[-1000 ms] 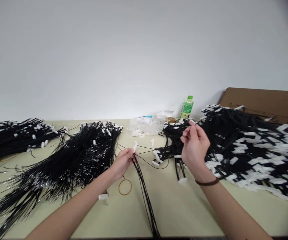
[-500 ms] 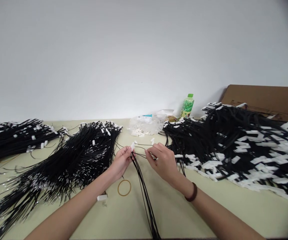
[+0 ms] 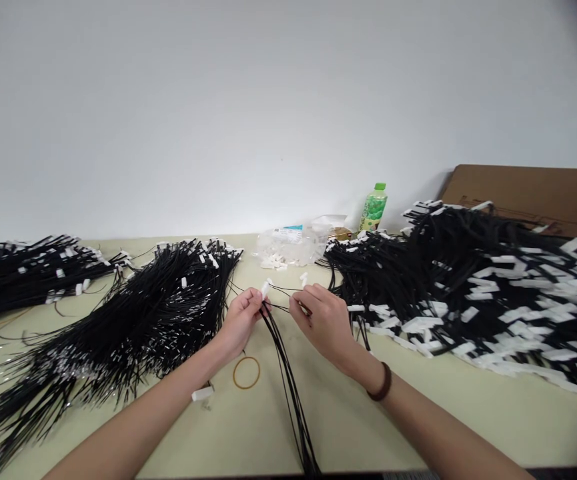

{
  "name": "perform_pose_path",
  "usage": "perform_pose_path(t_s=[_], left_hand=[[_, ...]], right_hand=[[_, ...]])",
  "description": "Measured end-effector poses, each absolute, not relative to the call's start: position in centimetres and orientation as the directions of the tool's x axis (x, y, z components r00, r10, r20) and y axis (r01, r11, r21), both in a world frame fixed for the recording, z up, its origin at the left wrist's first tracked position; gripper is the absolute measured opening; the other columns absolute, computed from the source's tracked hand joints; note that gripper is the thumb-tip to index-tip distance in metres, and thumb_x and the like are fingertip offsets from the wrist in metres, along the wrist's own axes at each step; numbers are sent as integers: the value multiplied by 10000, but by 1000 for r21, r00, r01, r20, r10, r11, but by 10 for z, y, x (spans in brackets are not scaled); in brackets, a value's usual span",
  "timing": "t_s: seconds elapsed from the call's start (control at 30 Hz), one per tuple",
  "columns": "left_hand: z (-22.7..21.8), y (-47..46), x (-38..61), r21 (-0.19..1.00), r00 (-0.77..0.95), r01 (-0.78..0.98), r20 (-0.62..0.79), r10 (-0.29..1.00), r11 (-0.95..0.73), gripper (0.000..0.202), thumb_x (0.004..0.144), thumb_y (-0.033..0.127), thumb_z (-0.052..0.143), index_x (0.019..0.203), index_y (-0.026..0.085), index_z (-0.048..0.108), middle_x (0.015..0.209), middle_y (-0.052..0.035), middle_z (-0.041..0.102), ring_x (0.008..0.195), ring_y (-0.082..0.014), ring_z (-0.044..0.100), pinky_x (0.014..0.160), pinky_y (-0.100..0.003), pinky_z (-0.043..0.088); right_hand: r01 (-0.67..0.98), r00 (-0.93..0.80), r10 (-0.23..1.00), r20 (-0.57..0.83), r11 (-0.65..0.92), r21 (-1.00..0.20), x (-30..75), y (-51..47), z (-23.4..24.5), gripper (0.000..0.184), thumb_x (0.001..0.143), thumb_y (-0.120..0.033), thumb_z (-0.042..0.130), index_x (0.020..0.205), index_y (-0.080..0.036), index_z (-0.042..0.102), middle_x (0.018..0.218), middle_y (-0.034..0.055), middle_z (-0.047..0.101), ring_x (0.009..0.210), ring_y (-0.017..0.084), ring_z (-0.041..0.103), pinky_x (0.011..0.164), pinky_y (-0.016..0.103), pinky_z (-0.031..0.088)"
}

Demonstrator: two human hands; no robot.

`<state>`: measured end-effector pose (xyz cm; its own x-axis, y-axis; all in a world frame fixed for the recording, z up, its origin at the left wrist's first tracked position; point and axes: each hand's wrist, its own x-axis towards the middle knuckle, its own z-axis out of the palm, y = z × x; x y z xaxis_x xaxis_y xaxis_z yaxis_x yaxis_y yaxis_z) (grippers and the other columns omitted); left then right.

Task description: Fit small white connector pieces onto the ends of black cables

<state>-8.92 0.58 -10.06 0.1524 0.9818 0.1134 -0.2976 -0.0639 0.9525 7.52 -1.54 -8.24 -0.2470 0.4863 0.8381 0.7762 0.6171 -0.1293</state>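
My left hand is closed around a small bundle of black wires that runs toward the table's front edge, with a white connector sticking up above its fingers. My right hand is just to the right, its fingers pinched on a thin black wire and a white connector by the fingertips. The two hands are a few centimetres apart over the pale green table. A dark band sits on my right wrist.
Big piles of black wires with white connectors lie right, centre left and far left. A rubber band and loose connector lie near my left arm. A bag of connectors, green bottle and cardboard stand behind.
My right hand came down from the right pile, where it was pinching a wire end, and moved left to meet the left hand. The left hand stayed in place.
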Motion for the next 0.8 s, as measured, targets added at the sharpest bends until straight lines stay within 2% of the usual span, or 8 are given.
perform_pose_path(t_s=[0.63,0.8], left_hand=[[-101,4,-88,965,67,-170,213,975,-199,295,704,444,616,666,157,562,629,-5,555,603,-123,491,628,-242,396],[-100,4,-89,966,57,-118,239,969,-231,279,732,433,588,674,163,553,628,-3,559,596,-123,490,620,-240,393]], right_hand=[[776,-232,482,845,615,-138,74,-17,-82,238,841,-163,434,610,-170,490,567,-5,455,563,122,386,550,263,279],[759,-222,505,834,627,-178,73,-17,-83,234,838,-155,433,611,-169,489,567,-10,455,561,117,387,552,260,283]])
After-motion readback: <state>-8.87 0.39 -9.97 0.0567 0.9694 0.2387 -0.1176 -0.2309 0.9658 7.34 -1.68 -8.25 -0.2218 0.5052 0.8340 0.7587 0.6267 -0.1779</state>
